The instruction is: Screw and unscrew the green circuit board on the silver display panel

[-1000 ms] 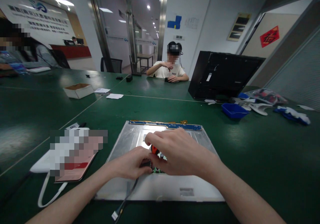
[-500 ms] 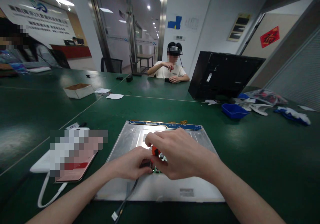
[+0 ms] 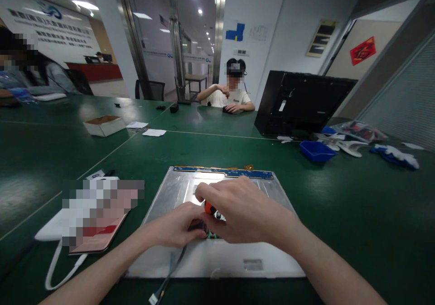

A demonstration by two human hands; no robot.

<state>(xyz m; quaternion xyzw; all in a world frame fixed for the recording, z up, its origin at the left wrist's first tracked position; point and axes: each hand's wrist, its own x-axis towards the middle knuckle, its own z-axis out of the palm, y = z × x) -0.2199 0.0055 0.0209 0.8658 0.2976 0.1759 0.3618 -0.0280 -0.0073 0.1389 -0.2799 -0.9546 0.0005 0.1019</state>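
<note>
A flat silvery display panel (image 3: 231,259) lies on the table in front of me, with a blue circuit strip (image 3: 249,173) along its far edge. My right hand (image 3: 244,210) is closed round the orange-and-black handle of a screwdriver (image 3: 209,208), whose tip is hidden. Under it, parts of a small green circuit board (image 3: 213,235) show on the panel. With thumb and fingers together, my left hand (image 3: 178,225) is at the board's left side, touching the right hand; what it grips is hidden. A dark cable (image 3: 175,266) with a white plug runs from under it towards me.
On the left lie a pink phone (image 3: 102,237) and a white device with a white cable (image 3: 50,264). Farther off stand an open box (image 3: 104,126), a black monitor (image 3: 302,105) and a blue tray (image 3: 316,151). A person (image 3: 234,97) sits opposite; another is far left.
Both hands keep nearly the same place and hold on the panel, with the screwdriver handle slightly turned or tilted. The whole view has shifted a little.
</note>
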